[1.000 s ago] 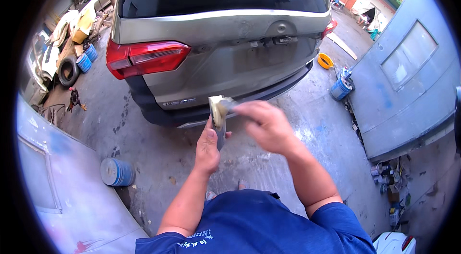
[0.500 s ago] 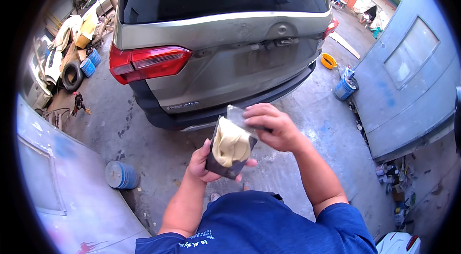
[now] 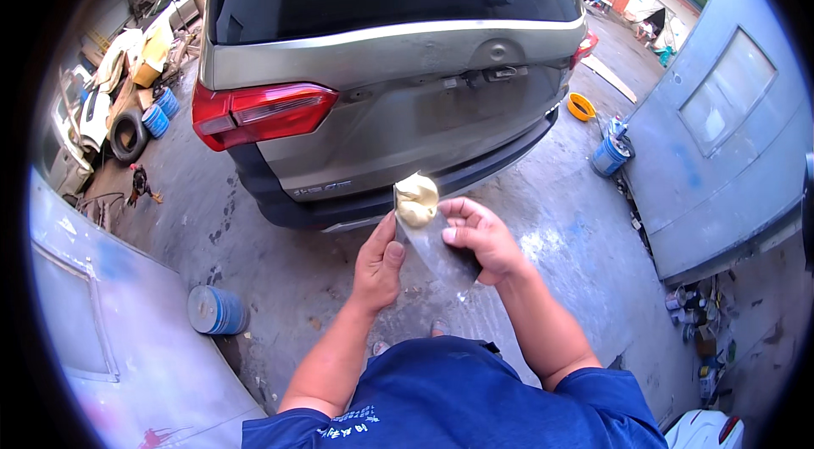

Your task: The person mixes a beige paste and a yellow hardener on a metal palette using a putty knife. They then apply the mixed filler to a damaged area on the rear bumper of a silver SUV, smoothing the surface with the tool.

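Note:
My left hand (image 3: 378, 269) is closed on the dark flat board, which is now tilted so that little more than its edge shows beside the putty. A thick cream-coloured lump of putty (image 3: 416, 201) sits at the top, between the two hands. My right hand (image 3: 485, 244) grips a thin greyish putty spreader (image 3: 434, 252) with a dark part near the palm. The spreader's upper end meets the putty, and its lower corner points toward my body. How much putty lies on the board and how much on the spreader is hard to tell.
Ahead stands a grey-brown car (image 3: 398, 122) with a scuffed tailgate. Grey-blue panels flank me, left (image 3: 144, 322) and right (image 3: 721, 135). A blue bucket (image 3: 216, 310) stands at left, another (image 3: 610, 156) at right near a yellow basin (image 3: 581, 107). A rooster (image 3: 140, 184) and a tyre (image 3: 129, 135) are far left.
The board has turned from face-up to nearly edge-on. My right hand has lowered slightly and rotated the spreader downward. The putty has bunched into a smaller lump higher up.

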### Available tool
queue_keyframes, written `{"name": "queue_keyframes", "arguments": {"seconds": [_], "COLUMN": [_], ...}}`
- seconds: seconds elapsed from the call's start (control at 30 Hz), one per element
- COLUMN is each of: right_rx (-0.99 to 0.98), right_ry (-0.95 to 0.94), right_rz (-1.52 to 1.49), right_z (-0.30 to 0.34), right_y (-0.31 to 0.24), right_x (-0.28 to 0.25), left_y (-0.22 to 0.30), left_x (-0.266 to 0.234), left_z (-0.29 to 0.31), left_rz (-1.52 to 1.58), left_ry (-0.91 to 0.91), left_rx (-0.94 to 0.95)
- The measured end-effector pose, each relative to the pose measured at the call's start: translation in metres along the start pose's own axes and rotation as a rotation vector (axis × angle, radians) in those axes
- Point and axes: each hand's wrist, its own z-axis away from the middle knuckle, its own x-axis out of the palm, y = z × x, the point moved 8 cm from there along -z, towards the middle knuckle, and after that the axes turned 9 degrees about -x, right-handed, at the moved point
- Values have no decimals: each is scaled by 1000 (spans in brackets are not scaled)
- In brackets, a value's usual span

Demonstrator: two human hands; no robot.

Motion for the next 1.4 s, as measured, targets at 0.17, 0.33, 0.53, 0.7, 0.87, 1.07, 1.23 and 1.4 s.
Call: {"name": "queue_keyframes", "arguments": {"seconds": [0.17, 0.33, 0.53, 0.7, 0.87, 1.07, 1.23, 1.4], "right_rx": [-236, -698, -630, -595, -681, -607, -575, -923], "right_ry": [-34, -612, -556, -394, -144, -196, -271, -444], "right_rz": [-39, 607, 802, 1230, 1276, 1314, 1274, 1278], "right_z": [-4, 20, 10, -13, -5, 3, 4, 38], "right_y": [-59, -96, -64, -66, -45, -42, -27, -90], "right_x": [-7, 52, 55, 27, 49, 48, 67, 79], "left_y": [-8, -23, -22, -28, -33, -35, -26, -14], "left_x": [-1, 9, 14, 14, 0, -24, -27, -6], "left_z": [3, 33, 39, 32, 8, 12, 3, 23], "left_rz": [188, 1083, 1279, 1228, 836, 505, 472, 979], "left_ry": [-299, -491, -573, -411, -51, 90, 115, -315], "left_rx": [-258, -620, -611, -587, -454, -316, -181, -530]}}
